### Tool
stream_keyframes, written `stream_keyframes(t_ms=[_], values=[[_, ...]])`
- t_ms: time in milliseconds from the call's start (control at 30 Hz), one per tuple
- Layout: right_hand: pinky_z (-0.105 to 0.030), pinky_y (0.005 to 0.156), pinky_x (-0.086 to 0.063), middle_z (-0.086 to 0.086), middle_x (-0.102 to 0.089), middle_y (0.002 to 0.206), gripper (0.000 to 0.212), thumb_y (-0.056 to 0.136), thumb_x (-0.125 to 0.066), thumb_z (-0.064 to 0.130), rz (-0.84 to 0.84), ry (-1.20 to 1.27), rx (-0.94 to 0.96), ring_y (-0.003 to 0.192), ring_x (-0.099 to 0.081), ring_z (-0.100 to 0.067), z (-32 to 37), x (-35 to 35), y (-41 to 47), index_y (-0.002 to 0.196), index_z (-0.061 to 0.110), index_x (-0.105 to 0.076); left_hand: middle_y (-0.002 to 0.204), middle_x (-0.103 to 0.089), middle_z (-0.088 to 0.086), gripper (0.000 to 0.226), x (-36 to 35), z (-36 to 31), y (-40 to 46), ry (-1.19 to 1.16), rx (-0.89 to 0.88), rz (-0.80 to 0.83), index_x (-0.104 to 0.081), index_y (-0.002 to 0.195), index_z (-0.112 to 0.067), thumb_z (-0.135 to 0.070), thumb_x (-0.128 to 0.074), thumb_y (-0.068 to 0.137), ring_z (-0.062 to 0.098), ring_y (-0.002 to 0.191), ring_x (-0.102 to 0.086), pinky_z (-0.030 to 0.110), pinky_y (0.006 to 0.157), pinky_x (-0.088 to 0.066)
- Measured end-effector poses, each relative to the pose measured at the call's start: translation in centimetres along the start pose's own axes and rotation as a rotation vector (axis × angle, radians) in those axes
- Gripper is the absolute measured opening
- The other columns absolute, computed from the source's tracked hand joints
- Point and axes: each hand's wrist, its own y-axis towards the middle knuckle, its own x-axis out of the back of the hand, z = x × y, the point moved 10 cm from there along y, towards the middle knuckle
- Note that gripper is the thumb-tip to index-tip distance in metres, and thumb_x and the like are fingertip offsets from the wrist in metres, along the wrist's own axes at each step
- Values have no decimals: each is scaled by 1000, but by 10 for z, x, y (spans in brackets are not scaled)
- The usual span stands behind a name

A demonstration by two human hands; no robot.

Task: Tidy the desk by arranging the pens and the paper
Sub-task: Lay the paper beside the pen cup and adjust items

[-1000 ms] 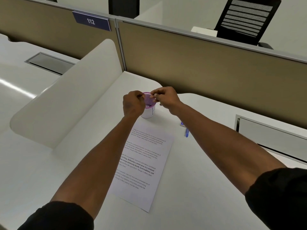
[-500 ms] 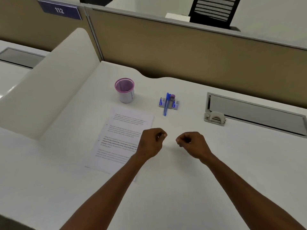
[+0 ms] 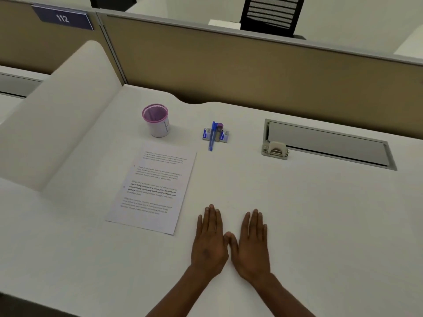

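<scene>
A printed sheet of paper [image 3: 153, 187] lies flat on the white desk [image 3: 297, 213], left of centre. Behind it stands a white cup with a purple rim [image 3: 156, 120]. To its right a blue pen [image 3: 212, 135] and a short purple-capped item [image 3: 219, 132] rest on a small blue and white block [image 3: 215, 136]. My left hand [image 3: 209, 239] and my right hand [image 3: 250, 242] lie flat, palms down, side by side on the desk near the front, thumbs touching, holding nothing. They are to the right of the paper's near corner.
A grey cable hatch [image 3: 327, 145] with a small latch [image 3: 274, 151] is set into the desk at right. A white curved divider [image 3: 57, 115] rises at left. A tan partition [image 3: 251, 72] closes the back, with a black chair [image 3: 272, 14] beyond it.
My hands drew back from the cup to the front of the desk, then opened from loose fists to flat palms. The view has tilted down and shifted right.
</scene>
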Motion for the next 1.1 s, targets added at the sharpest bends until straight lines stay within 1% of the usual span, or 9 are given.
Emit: stream_keyframes(t_ms=[167,300,400,600,833,900,967,1033,1100], values=[[-38,122,8,-6,22,160,62,104,-12,37,25,37,132,150,20,-20,23,-7,8,151,10,18,162,8,4,60,-8,-3,12,-20,-56,48,2,153,-9,-38,-15,104,15,149,14,39,122,6],[-33,124,0,2,9,163,60,105,-25,24,28,136,395,152,6,-9,37,8,18,154,10,5,161,5,-6,56,5,-6,19,-184,-149,3,0,154,-14,-35,-15,105,7,150,3,30,123,2],[-22,122,8,0,7,164,62,105,-27,27,0,168,332,151,6,-8,30,27,55,154,11,7,162,-4,-7,58,24,14,23,-342,-13,-112,-4,155,-14,-33,-24,104,2,149,-3,24,122,-2],[-23,121,5,-5,-5,165,59,106,-25,26,195,27,495,152,-1,-13,45,30,112,156,10,0,162,-3,3,63,18,26,22,-156,30,-71,-1,154,-8,-31,-29,102,15,151,2,33,123,-1],[-26,123,0,4,-7,165,55,106,-16,34,247,-36,757,151,-1,-2,26,23,60,157,25,3,164,0,1,61,7,17,17,-54,-49,-9,-1,155,-12,-37,-21,103,14,151,8,40,124,-7],[-22,123,-8,11,-13,164,53,107,-22,33,222,103,692,148,-11,2,17,30,52,157,28,-7,164,-3,-3,59,6,9,17,-96,-113,0,-2,155,-14,-36,-22,104,11,150,7,40,124,-9],[-21,118,-26,10,-34,158,53,104,-39,24,71,304,509,142,-33,0,0,47,57,155,24,-25,162,-7,-7,58,10,4,18,-195,-138,-19,-5,156,-17,-34,-26,105,6,150,5,36,124,-10],[-27,110,-41,1,-54,143,49,97,-52,9,-139,391,323,130,-52,-11,-21,61,59,145,16,-44,159,-8,-11,58,17,12,19,-293,-58,-87,-12,155,-19,-32,-34,103,-3,147,5,24,122,-5],[-31,108,-43,-4,-59,137,47,94,-54,4,-226,381,205,127,-55,-17,-28,62,57,140,13,-51,157,-10,-11,61,22,24,19,-320,43,-140,-15,155,-17,-29,-41,101,-7,145,7,17,120,0]])
